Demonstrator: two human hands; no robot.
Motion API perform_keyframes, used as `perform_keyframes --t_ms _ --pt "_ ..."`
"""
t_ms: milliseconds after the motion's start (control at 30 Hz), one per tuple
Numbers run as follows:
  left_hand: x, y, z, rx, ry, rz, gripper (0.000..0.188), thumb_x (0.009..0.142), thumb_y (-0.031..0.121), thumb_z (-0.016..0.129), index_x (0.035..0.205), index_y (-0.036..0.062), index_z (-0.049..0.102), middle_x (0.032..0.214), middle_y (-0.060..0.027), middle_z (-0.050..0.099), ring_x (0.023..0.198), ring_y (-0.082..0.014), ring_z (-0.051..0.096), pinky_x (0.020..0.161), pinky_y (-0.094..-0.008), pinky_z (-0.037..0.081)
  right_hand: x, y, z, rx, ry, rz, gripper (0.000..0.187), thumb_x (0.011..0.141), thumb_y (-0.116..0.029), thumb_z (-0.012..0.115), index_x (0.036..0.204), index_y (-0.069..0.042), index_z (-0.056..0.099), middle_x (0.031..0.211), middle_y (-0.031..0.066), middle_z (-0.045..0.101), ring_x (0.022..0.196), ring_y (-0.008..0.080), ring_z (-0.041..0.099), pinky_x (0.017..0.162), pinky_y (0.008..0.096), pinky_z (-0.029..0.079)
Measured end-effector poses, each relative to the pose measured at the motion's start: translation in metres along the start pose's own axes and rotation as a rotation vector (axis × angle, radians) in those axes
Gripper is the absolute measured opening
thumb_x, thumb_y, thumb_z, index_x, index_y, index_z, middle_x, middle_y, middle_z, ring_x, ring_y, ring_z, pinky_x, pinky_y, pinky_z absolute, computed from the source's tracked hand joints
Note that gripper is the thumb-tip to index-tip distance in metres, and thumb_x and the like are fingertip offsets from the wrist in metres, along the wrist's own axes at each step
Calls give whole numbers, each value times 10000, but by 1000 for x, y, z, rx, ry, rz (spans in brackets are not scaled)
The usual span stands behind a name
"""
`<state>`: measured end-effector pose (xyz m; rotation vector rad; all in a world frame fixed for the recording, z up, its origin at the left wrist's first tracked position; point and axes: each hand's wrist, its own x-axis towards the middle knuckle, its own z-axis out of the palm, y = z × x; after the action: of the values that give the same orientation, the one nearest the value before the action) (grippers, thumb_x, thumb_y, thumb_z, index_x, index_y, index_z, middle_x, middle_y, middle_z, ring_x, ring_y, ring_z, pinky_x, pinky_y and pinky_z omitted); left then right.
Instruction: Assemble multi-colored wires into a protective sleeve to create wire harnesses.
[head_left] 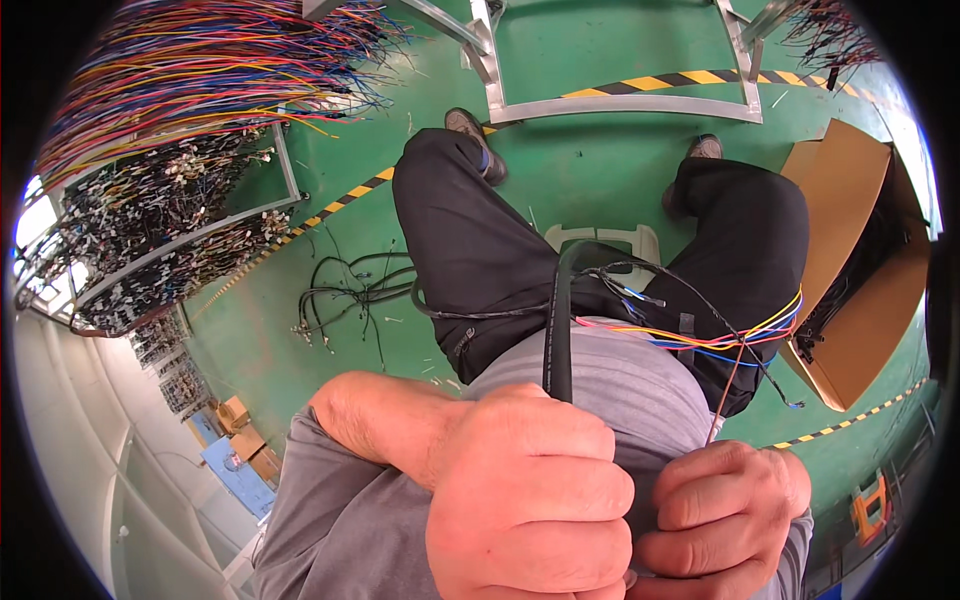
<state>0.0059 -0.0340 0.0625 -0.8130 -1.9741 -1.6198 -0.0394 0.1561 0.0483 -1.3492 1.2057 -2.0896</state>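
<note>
My left hand is closed in a fist close to the camera, around a thick black cable sleeve that rises from it and loops over my lap. Beside it my right hand is curled shut, with a thin brown wire running up out of it. The fingertips of both hands are hidden. Across my lap lies a bundle of red, yellow, blue and white wires. A thin black braided cable arcs above them, and small connectors hang at some ends.
Coiled black cables lie on the green floor at left. Racks hung with coloured wires fill the upper left. An open cardboard box holding black parts stands at right. Ahead is a metal frame; a pale stool shows between my legs.
</note>
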Motion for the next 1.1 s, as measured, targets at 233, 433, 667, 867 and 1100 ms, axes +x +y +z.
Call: perform_keyframes --t_ms 233,433,667,867,1100 --pt "9 7 -13 55 -144 -17 231 669 73 692 682 78 461 618 9 406 464 -115 325 408 -283 220 -5 -3 3 -42 17 -2 199 841 -32 770 1027 6 711 811 91 636 594 173 514 506 315 428" --pt "-18 -6 -30 443 -212 38 144 805 175 704 933 126 661 738 9 434 552 -136 408 451 -294 286 -38 8 -11 -297 87 -43 302 657 -33 785 959 -46 796 772 -4 584 573 117 475 457 260 339" --pt "-76 -45 -26 335 -601 -202 370 871 436 756 978 90 685 817 -31 576 669 -219 568 588 -372 451 -58 14 -8 -946 41 248 307 652 -30 835 951 -55 769 738 9 610 599 197 557 551 342 442" --pt "-94 -52 -15 360 -583 -278 369 856 383 774 1026 71 676 850 -56 595 690 -258 568 614 -393 458 -67 35 4 -833 68 420 225 748 12 831 949 -46 748 765 46 645 648 228 609 597 360 496" --pt "-104 -58 -10 380 -510 -279 375 841 358 798 1039 64 675 868 -70 606 711 -273 583 626 -404 469 -67 45 2 -712 62 481 185 739 6 832 897 -59 762 745 36 640 654 242 592 610 381 484"
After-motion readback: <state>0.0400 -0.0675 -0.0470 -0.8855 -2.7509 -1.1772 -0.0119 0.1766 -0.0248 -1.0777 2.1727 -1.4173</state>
